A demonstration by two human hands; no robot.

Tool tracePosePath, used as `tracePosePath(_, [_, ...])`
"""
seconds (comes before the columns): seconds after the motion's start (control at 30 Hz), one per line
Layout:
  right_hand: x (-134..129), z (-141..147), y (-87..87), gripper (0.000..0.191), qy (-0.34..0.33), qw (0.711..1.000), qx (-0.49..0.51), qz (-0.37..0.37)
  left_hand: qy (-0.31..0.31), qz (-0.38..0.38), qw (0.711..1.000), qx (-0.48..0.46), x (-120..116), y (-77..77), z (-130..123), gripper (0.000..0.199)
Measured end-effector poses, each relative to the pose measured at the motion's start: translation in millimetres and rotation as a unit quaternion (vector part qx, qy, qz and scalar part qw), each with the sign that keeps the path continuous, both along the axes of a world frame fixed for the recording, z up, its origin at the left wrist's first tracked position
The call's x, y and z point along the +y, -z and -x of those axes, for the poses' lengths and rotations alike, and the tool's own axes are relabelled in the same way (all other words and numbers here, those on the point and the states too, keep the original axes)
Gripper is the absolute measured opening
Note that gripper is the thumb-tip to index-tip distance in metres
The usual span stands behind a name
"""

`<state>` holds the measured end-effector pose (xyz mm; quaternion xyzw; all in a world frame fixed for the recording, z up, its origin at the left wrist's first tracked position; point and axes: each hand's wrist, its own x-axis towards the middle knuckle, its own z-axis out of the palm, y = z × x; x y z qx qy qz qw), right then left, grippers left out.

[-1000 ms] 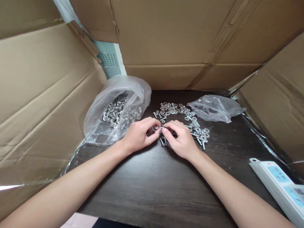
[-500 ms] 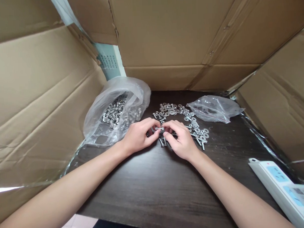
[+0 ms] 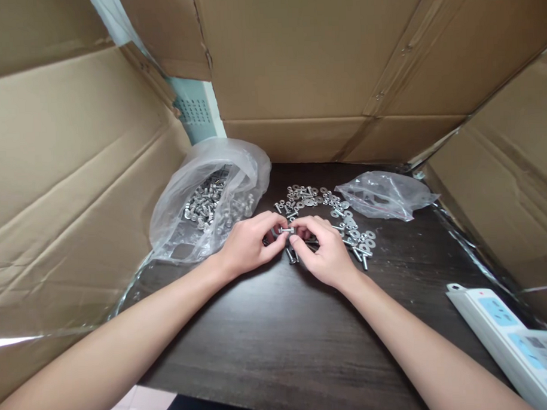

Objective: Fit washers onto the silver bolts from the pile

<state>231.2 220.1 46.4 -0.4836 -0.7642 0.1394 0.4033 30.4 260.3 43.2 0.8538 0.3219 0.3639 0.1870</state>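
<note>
Between my two hands is a small metal bolt (image 3: 287, 231), held level above the table. My left hand (image 3: 257, 241) pinches its left end between thumb and fingers. At its right end, the thumb and index finger of my right hand (image 3: 324, 251) close around it. Whether a nut or washer sits on the bolt is too small to tell. Just below the fingertips, loose bolts (image 3: 290, 256) lie on the dark table (image 3: 260, 337). Behind and right of my right hand spreads a scatter of bolts, nuts and washers (image 3: 353, 232).
An open clear plastic bag (image 3: 249, 158) with many bolts (image 3: 206, 201) stands at the left. A flattened plastic bag (image 3: 385, 195) lies at the back right. The power strip (image 3: 470, 318) is at the right edge. Cardboard walls (image 3: 295, 60) enclose the table's back and sides.
My right thumb and index finger have shifted slightly, closing in on the bolt's right end. My left hand keeps its grip in nearly the same place.
</note>
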Motion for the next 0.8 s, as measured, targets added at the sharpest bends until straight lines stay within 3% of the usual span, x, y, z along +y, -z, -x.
tracePosePath(0.47, [1.3,0.3,3.3,0.011,-0.004,0.993,-0.063,-0.100,0.004,-0.012,1.000,0.007,-2.0,-2.2,-0.1,0.010])
tracePosePath(0.8, [1.6,-0.8,1.4,0.023,0.004,0.986,-0.117,-0.115,0.015,-0.011,1.000,0.010,-1.8,-2.5,-0.5,0.011])
